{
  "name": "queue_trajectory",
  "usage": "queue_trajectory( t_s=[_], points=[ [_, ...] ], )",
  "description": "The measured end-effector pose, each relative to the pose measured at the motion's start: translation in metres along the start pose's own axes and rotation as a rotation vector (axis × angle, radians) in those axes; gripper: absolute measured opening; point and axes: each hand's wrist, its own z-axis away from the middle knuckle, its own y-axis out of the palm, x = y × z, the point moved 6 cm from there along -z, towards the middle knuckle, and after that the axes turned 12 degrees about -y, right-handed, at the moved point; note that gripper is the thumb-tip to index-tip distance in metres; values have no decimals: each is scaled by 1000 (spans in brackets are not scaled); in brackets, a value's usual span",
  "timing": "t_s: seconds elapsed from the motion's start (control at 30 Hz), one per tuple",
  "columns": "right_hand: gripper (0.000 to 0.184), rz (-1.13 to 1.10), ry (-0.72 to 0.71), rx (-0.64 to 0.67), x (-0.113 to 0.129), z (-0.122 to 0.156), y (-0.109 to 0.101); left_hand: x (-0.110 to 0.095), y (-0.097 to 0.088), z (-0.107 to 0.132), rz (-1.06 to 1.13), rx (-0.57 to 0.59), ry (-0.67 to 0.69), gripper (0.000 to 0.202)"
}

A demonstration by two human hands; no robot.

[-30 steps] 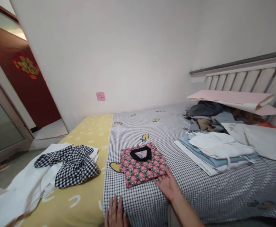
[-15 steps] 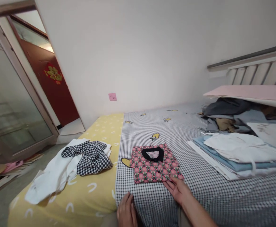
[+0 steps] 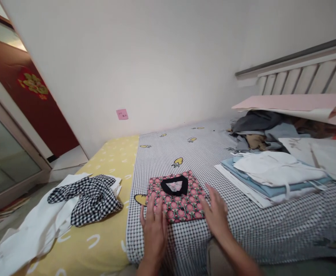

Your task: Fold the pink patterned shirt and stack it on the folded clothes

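A folded pink floral shirt [image 3: 182, 207] with a black collar lies flat on the checked bedsheet [image 3: 168, 157], collar side away from me. At its left front edge is my left hand [image 3: 154, 230], fingers stretched forward over the cloth's margin. My right hand [image 3: 216, 211] is by the shirt's right side, fingers extended and apart, the tips close to or on the fabric. Neither hand has gripped the cloth. Whether the fingertips press on it I cannot tell.
Left, on the yellow part of the bed, lie a crumpled black-and-white checked garment [image 3: 95, 203] and a white garment [image 3: 38, 222]. On the right is a stack of folded white and blue clothes [image 3: 274, 172]. Behind it, dark clothes [image 3: 254, 122] sit under a pink sheet [image 3: 294, 101].
My left hand has come up and forward to the shirt's left side. My right hand has moved from the front edge to the right side. The view has turned right.
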Motion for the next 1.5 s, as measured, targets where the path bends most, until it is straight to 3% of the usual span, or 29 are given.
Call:
queue_trajectory(
  t_s=[0.1,0.2,0.3,0.47,0.73,0.9,1.07,1.23,1.3,1.37,1.43,1.5],
  points=[
    [59,229,-147,284,29,-6,46,-17,33,-28,-96,136,28,53],
    [61,361,-218,553,26,9,80,-7,75,-19,-173,325,53,51],
    [63,417,-228,637,14,21,88,7,94,-4,-203,417,1,54],
    [60,477,-270,613,7,25,86,6,90,-4,-184,523,-53,57],
    [58,504,-299,592,2,28,92,4,88,-5,-114,591,-135,59],
    [47,287,-141,682,-10,-11,80,8,92,-6,-78,595,-161,58],
    [44,311,7,578,-34,-68,64,5,89,-8,-110,630,-181,55],
    [43,397,6,621,-48,-77,76,10,87,-10,-4,703,-225,54],
    [45,427,-34,657,-50,-76,82,21,84,-22,113,657,-273,52],
    [46,431,-62,674,-51,-76,85,38,73,-45,190,482,-355,51],
    [43,421,-63,672,-51,-77,86,58,61,-68,156,292,-429,51],
    [39,403,-51,652,-51,-78,85,72,60,-83,50,253,-480,49]
  ],
)
